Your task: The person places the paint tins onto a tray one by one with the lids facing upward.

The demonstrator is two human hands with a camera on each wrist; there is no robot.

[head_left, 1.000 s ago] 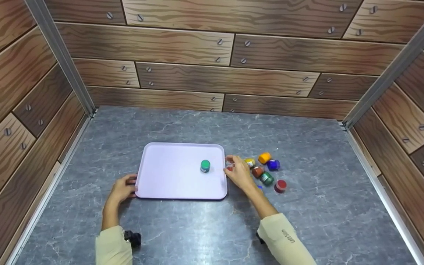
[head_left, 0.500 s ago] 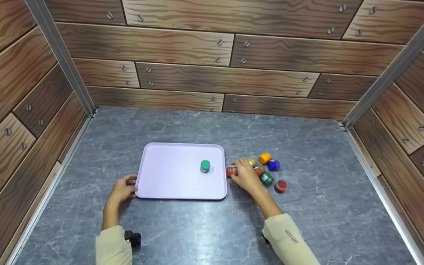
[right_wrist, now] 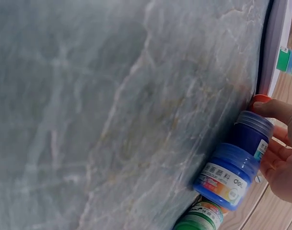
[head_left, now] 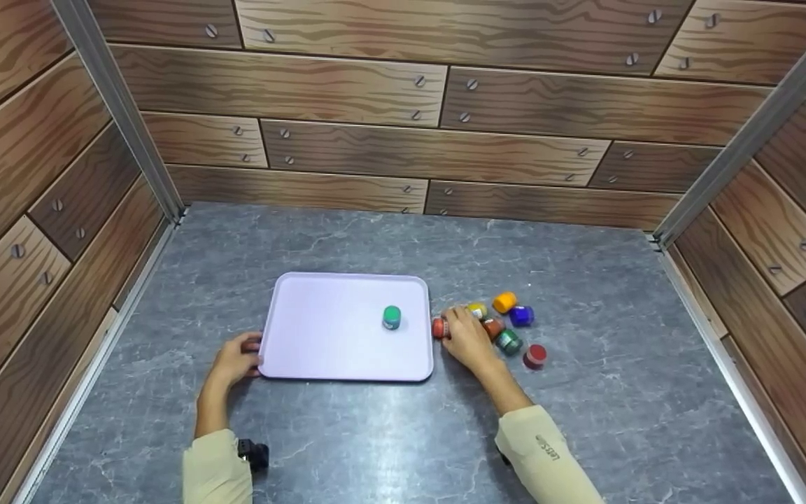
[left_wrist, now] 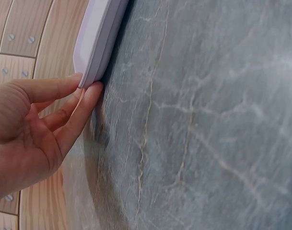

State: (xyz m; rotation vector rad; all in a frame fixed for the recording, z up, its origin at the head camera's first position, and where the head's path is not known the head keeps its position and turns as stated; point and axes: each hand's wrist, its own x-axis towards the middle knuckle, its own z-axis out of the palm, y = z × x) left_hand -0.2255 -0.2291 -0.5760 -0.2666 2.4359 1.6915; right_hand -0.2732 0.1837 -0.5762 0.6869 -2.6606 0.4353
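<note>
Using the tray (head_left: 347, 350) as my marker on the tabletop (head_left: 326, 448), I see one jar (head_left: 392, 316) on it, toward its right side, and the left hand (head_left: 233, 362) at its left edge near the front corner. A second jar (head_left: 439, 327) lies just beside its right edge, with the right hand (head_left: 467, 339) and the other jars (head_left: 509, 341) farther right. The back wall (head_left: 438, 98) stands behind it.

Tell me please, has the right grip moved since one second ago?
Yes: in the head view, the right grip has moved rightward, away from the tray.
</note>
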